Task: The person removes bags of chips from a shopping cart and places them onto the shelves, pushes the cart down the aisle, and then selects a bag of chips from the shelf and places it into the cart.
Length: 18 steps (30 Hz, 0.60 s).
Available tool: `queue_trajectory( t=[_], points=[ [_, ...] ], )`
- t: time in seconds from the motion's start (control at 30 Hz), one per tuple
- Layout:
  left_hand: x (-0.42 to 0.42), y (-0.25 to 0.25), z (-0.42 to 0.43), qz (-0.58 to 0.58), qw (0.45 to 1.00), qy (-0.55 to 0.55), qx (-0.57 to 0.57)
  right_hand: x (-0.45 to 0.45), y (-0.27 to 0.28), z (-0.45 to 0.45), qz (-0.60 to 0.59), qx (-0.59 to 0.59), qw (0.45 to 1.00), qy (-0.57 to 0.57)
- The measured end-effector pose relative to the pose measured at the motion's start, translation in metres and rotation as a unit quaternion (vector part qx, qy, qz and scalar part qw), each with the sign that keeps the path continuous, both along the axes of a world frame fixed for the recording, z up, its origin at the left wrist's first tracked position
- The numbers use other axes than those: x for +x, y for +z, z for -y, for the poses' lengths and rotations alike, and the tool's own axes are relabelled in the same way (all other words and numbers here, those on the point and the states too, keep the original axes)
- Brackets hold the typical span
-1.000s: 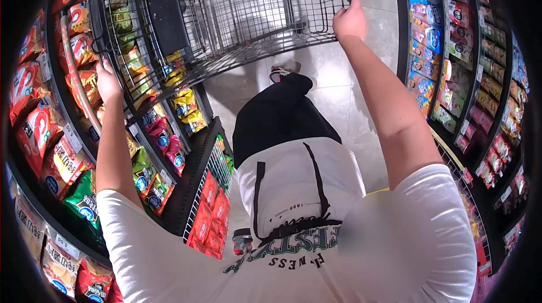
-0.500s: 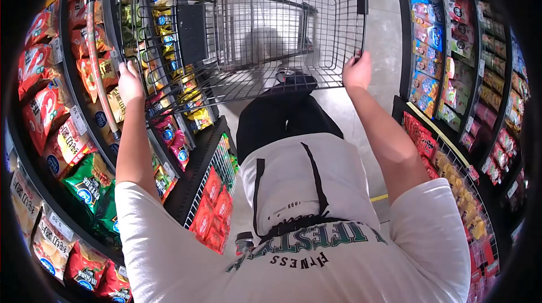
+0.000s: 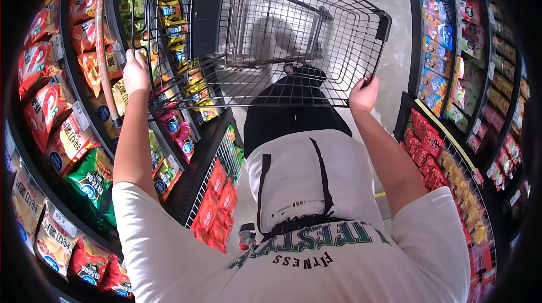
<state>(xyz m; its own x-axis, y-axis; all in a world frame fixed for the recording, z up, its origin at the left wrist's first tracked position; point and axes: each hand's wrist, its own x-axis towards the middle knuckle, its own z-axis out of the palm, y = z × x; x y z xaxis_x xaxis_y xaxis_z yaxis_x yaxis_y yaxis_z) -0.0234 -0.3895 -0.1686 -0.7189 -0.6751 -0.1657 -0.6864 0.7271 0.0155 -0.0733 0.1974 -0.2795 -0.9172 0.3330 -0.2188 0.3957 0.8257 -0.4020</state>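
A black wire shopping cart point(image 3: 282, 99) stands sideways in front of my body, its long handle bar point(image 3: 103, 49) at the left by the shelf. My left hand point(image 3: 136, 72) is closed round the cart's frame near that handle end. At the other end, my right hand point(image 3: 364, 94) grips the near corner of the basket rim, fingers wrapped round it. Through the mesh I can see the grey floor and the lower frame. A dark flat panel point(image 3: 207, 25) is fixed inside the basket on the left. My legs in black trousers point(image 3: 293, 105) are close against the cart's near side.
Shelves of snack bags point(image 3: 42, 111) rise close on the left, with price tags along their edges. Red packets point(image 3: 217, 201) hang in a wire rack at lower left. On the right are more shelves of packets point(image 3: 435, 37) and a low rack of red bags point(image 3: 420, 139).
The cart has swung slightly clockwise and shifted right, its right end coming nearer to me. My right hand has come down with that corner; my left hand has moved slightly up and right.
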Motion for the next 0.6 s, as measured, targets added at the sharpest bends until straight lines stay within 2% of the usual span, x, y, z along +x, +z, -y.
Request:
queue_trajectory(
  t=[0.13,0.2,0.23,0.33,0.37,0.6],
  points=[
    [-0.006,-0.002,0.010,0.002,1.000,0.020,-0.009,-0.016,-0.002,0.017,0.025,-0.028,0.999,0.000],
    [-0.003,-0.016,0.020,-0.065,0.997,-0.024,-0.024,-0.033,-0.008,0.000,-0.009,-0.033,0.999,0.042],
    [-0.007,-0.019,0.028,-0.028,0.997,0.056,0.055,-0.041,0.000,-0.006,-0.016,-0.005,0.999,0.033],
    [-0.004,-0.019,0.032,-0.031,0.998,0.007,-0.047,-0.066,0.001,0.017,0.003,-0.048,0.998,0.037],
    [-0.005,-0.017,0.032,-0.017,0.999,0.021,-0.034,-0.072,0.008,0.024,0.032,-0.034,0.999,0.022],
    [-0.011,-0.012,0.026,-0.018,0.998,0.053,-0.020,-0.095,0.007,0.030,0.014,-0.011,0.999,0.040]
  ],
)
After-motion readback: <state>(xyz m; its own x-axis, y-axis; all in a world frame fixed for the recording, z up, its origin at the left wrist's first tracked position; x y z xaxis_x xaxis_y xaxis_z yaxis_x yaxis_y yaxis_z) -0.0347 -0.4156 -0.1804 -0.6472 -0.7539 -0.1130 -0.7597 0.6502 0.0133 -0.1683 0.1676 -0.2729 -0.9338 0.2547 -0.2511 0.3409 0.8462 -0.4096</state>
